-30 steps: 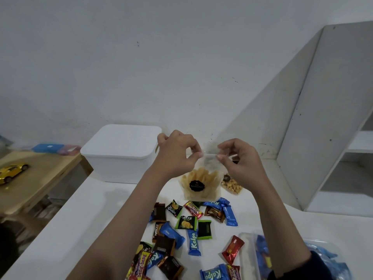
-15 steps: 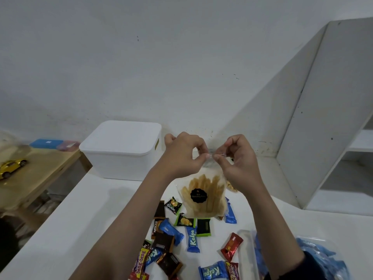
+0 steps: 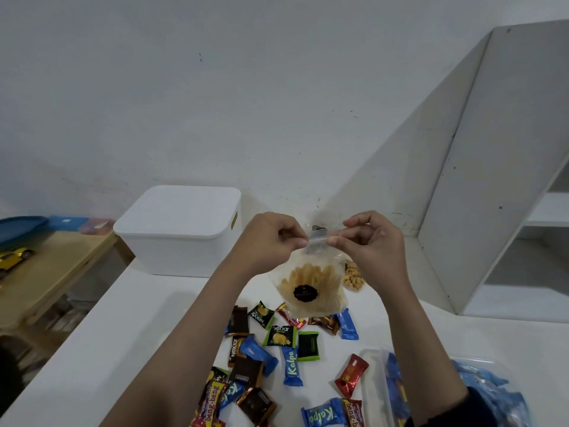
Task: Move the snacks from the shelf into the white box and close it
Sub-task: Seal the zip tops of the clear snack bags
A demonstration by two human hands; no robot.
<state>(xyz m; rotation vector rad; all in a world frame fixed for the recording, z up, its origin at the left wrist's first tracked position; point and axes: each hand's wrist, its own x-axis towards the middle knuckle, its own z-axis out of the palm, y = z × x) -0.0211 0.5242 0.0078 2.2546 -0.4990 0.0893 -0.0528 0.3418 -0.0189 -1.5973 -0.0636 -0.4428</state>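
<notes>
My left hand and my right hand pinch the top strip of a clear snack bag of yellow chips with a black round label, holding it upright above the white table. The white box stands behind and to the left, lid on. Several small wrapped snacks lie scattered on the table under my arms. A second clear bag of nuts lies behind the held bag.
A white shelf unit stands at the right, its visible compartments bare. A clear plastic container with blue wrappers sits at the lower right. A wooden side table at the left carries a yellow toy car and blue lids.
Both hands have kept their pinch on the bag's top strip; the gap between them narrowed and then widened again. The bag lifted slightly off the table.
</notes>
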